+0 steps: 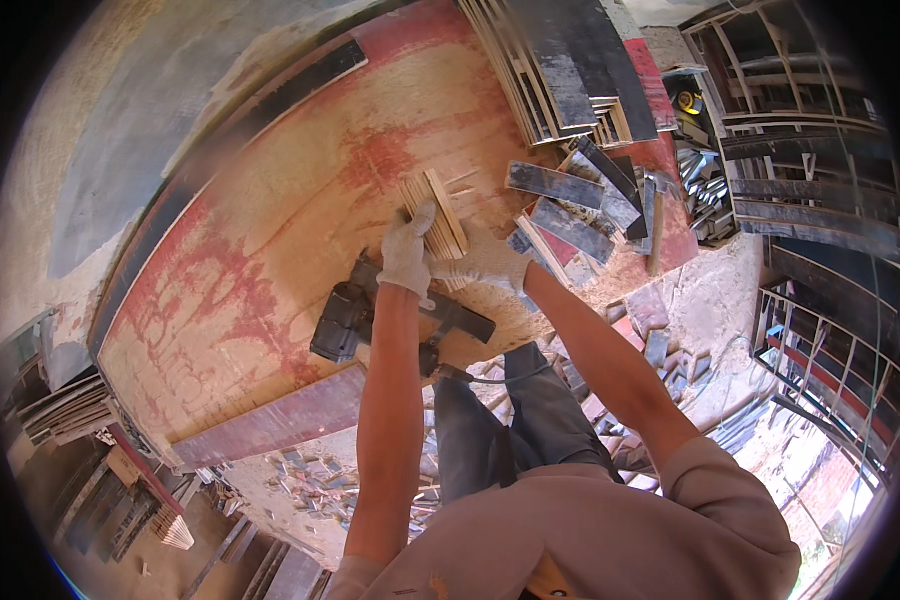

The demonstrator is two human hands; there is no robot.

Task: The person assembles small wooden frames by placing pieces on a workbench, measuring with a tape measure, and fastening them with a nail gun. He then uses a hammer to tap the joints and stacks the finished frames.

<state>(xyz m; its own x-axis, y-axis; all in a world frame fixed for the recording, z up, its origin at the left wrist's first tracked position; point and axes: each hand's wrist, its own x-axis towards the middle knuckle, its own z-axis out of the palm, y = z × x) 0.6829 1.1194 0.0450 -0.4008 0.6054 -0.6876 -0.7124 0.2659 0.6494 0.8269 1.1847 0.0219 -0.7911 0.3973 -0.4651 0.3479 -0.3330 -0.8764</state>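
Note:
Both my hands wear pale work gloves and meet at a small bundle of plywood strips (436, 215) above the red, dust-covered worktop. My left hand (405, 252) is closed on the near left side of the bundle, a finger lying along it. From the right, my right hand (485, 264) closes round the lower end; some of its fingers are hidden by the wood. Just below the hands lies a black power tool (345, 320) with a cord, partly covered by my left forearm. Its exact kind is hard to make out.
Loose dark-faced plywood offcuts (570, 228) lie to the right, below a tall stack of panels (555, 85). A long dark board (310, 85) runs along the worktop's far edge. Many offcuts (660, 345) litter the floor. Metal racks (820, 160) stand at the right.

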